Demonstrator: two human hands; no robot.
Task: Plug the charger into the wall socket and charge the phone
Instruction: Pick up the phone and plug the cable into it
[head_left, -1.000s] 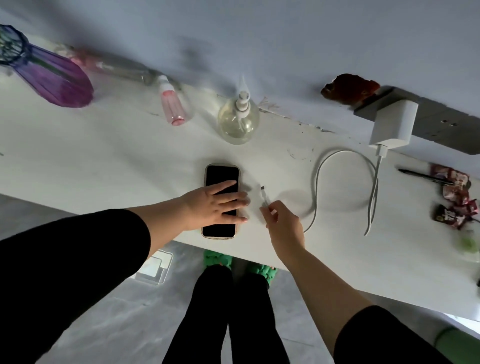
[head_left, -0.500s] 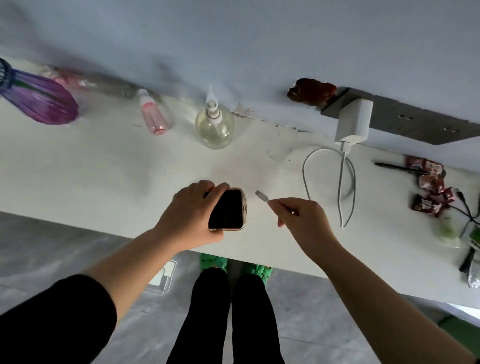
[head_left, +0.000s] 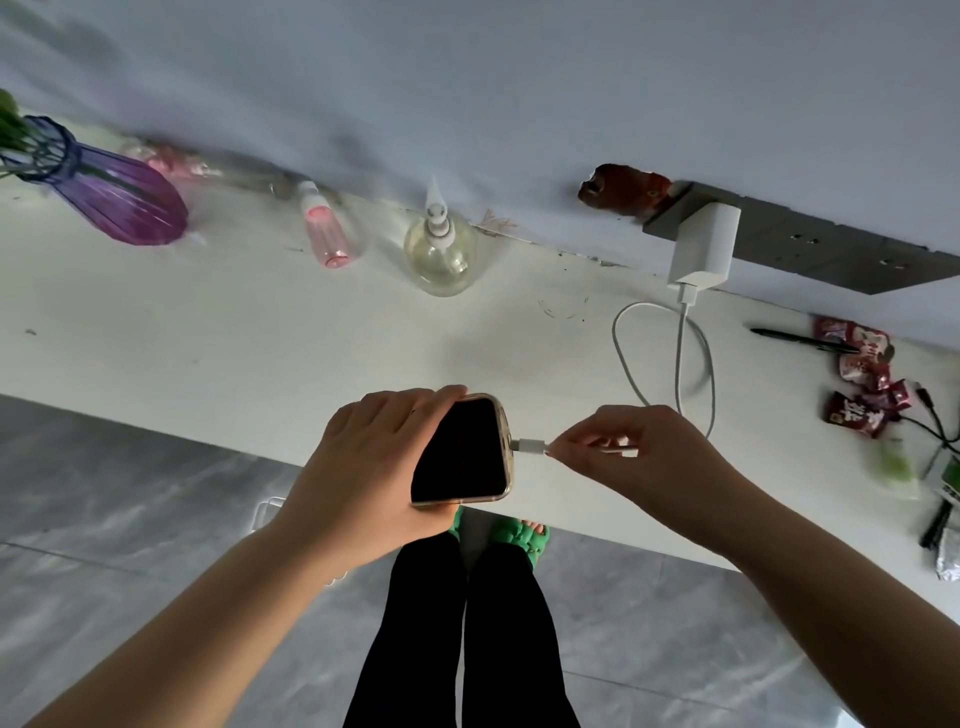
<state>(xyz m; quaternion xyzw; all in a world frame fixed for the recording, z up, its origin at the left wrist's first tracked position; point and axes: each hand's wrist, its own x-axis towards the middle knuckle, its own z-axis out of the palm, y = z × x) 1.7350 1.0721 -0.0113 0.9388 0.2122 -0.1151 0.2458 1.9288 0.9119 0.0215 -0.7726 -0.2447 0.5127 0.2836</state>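
White charger (head_left: 705, 244) already sits in the wall socket (head_left: 810, 244) at two o'clock. Your left hand (head_left: 363, 467) wraps the phone (head_left: 462, 452) above the table (head_left: 260, 332) edge; your right hand (head_left: 634, 457) pinches the cable plug (head_left: 530, 446) at its port. Seating it remains; the screen looks dark.

left hand (head_left: 371, 467) holds the phone (head_left: 462, 451) off the bench (head_left: 260, 338), right hand (head_left: 639, 457) pinches the cable plug (head_left: 530, 446) right at its port, charger (head_left: 704, 248) sits in the wall socket (head_left: 810, 244)
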